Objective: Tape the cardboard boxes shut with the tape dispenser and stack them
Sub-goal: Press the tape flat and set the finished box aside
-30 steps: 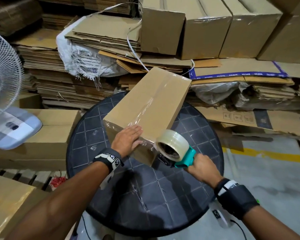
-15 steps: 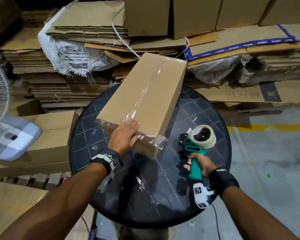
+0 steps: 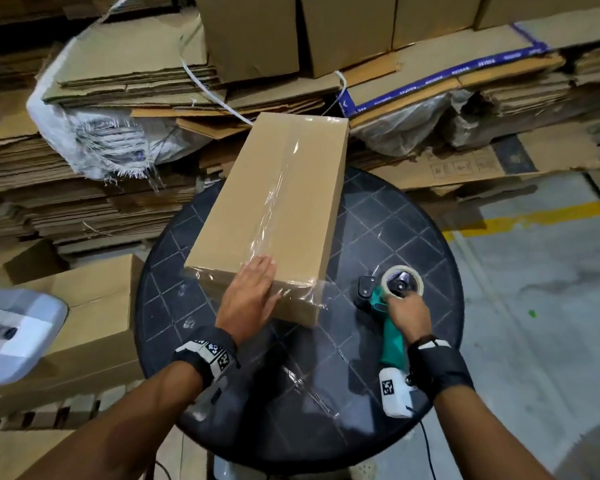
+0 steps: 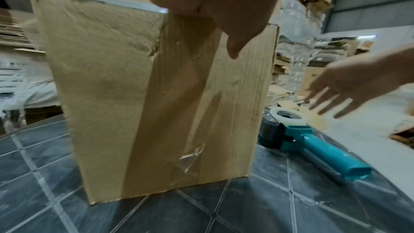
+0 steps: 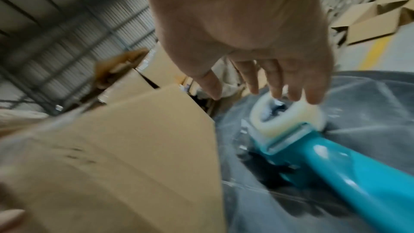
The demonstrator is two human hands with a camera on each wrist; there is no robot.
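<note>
Box [image 3: 274, 216] lies on the table [image 3: 413, 216] under the flat, open left hand [image 3: 248, 301]. Half a second ago the right hand [image 3: 407, 315] gripped the dispenser [image 3: 392, 317]; now it hovers above, fingers [image 5: 291, 81] spread. The left wrist view alone shows tape [image 4: 179, 104] down the box's end.

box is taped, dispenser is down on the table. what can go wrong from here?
1. The tape end on the box front is curled and wrinkled, so it may peel.
2. The box's far end overhangs the round table; only the left hand rests on it, so lifting could tip it.
3. The tape dispenser lies beside the box; the open right hand could knock it.
</note>
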